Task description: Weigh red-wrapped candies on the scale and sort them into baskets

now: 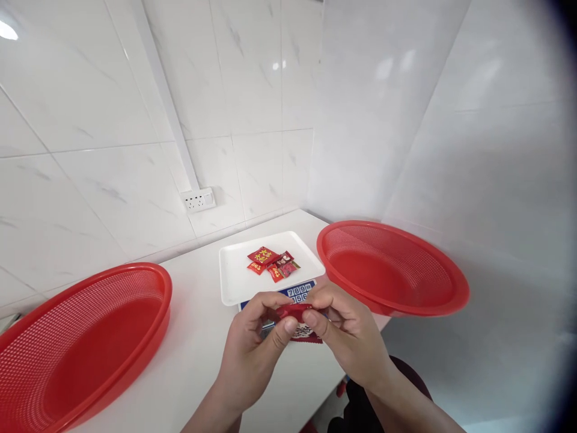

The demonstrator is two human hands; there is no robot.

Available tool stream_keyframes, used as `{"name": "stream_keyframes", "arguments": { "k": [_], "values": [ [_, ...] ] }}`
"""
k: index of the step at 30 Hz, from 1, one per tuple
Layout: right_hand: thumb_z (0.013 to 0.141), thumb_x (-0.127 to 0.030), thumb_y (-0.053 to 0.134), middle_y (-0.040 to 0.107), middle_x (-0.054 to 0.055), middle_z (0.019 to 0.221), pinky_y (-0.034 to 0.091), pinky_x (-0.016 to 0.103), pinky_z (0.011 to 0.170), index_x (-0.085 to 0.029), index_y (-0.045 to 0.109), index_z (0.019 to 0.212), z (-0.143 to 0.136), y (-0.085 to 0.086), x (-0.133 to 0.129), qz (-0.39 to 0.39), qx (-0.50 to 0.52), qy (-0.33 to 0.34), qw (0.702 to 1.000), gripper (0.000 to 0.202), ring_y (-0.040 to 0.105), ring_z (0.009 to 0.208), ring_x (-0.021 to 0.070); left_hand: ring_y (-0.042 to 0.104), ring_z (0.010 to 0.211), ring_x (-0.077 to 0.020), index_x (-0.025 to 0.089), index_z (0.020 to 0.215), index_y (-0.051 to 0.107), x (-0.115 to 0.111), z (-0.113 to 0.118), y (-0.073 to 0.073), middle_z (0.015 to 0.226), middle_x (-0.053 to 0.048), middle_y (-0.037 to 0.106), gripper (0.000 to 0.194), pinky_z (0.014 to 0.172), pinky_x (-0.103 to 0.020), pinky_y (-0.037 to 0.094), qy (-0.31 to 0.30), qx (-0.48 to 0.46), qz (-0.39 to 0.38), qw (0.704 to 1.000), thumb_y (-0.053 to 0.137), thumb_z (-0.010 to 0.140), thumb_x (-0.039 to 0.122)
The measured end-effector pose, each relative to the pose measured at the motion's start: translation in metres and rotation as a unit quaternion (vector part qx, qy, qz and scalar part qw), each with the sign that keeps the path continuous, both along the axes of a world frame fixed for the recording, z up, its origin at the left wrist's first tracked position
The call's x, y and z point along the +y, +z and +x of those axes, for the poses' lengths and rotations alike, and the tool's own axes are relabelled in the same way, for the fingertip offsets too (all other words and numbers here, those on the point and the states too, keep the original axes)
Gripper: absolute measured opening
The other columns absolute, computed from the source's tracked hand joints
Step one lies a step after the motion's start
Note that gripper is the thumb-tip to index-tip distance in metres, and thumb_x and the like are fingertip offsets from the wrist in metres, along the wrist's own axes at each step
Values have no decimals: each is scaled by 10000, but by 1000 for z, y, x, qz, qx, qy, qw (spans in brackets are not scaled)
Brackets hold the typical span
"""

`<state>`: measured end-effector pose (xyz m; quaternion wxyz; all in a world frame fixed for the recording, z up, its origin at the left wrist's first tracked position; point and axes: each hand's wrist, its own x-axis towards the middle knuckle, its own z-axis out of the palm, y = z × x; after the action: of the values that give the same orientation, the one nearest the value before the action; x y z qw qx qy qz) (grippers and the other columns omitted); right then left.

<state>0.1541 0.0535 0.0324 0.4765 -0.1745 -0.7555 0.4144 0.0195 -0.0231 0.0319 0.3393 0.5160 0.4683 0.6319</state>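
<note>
Between both hands is a dark red packet [303, 329] with white print and a serrated lower edge. My left hand [255, 349] pinches its upper left part between thumb and fingers. On the upper right, my right hand [349, 331] grips it the same way. The packet's top edge is bunched up and partly covered by the fingertips. Just beyond the hands, a white tray [237, 273] rests on a weighing scale [300, 290] with a blue number keypad. Several small red sachets [264, 255] lie in a loose pile on the tray; some carry yellow or white print.
A red mesh basket [155, 316] stands at the left of the white table [193, 361]. Another red basket [387, 310] sits at the right, reaching past the table's edge. Behind are a tiled wall [135, 180] and a power socket [198, 200].
</note>
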Motion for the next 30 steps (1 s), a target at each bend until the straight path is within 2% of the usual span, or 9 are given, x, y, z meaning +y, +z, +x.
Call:
{"name": "stream_keyframes", "arguments": {
  "k": [7,12,17,20,23,27,30],
  "values": [
    [832,-317,538,494,-5,648,404,249,532,-207,494,667,-6,0,-3,17,15,9,1000,203,473,590,123,541,691,-127,171,796,598,-3,-4,3,738,-8,591,95,627,-226,446,21,20,20,999,564,818,257],
    [839,-341,522,478,-15,658,391,230,536,-199,487,677,-8,-3,-2,-41,-4,49,998,218,455,588,109,485,620,-105,174,760,567,-6,-7,0,679,12,552,124,574,-206,404,43,48,15,998,538,835,269],
    [839,-396,508,455,-31,620,350,207,499,-193,485,719,-9,2,1,-88,-63,109,988,237,419,553,93,475,597,-102,163,740,546,-5,-8,-1,648,10,533,169,551,-206,389,37,52,-8,998,537,833,303],
    [861,-383,472,415,-44,568,314,199,468,-188,444,650,-10,5,3,-73,-89,78,990,288,373,515,83,453,585,-93,163,755,517,-2,-9,1,646,17,514,194,545,-205,382,5,12,-34,999,535,831,340],
    [874,-375,446,381,-53,539,312,194,456,-192,414,619,-13,5,3,-58,-59,23,996,316,347,495,81,421,584,-84,168,755,476,1,-10,1,647,29,481,237,535,-195,359,-34,-11,-43,998,536,821,388],
    [872,-382,444,404,-51,542,338,192,456,-199,420,636,-18,3,1,-63,6,-23,998,300,372,491,86,463,628,-103,153,720,495,3,-8,3,671,5,531,264,583,-217,377,-75,31,-46,996,551,809,395],
    [870,-376,450,437,-43,560,351,192,464,-197,441,649,-20,0,0,-62,13,-26,998,285,395,501,88,483,643,-115,142,735,539,4,-6,5,685,-8,552,247,594,-229,383,-78,66,-54,993,534,825,372]
  ]
}}
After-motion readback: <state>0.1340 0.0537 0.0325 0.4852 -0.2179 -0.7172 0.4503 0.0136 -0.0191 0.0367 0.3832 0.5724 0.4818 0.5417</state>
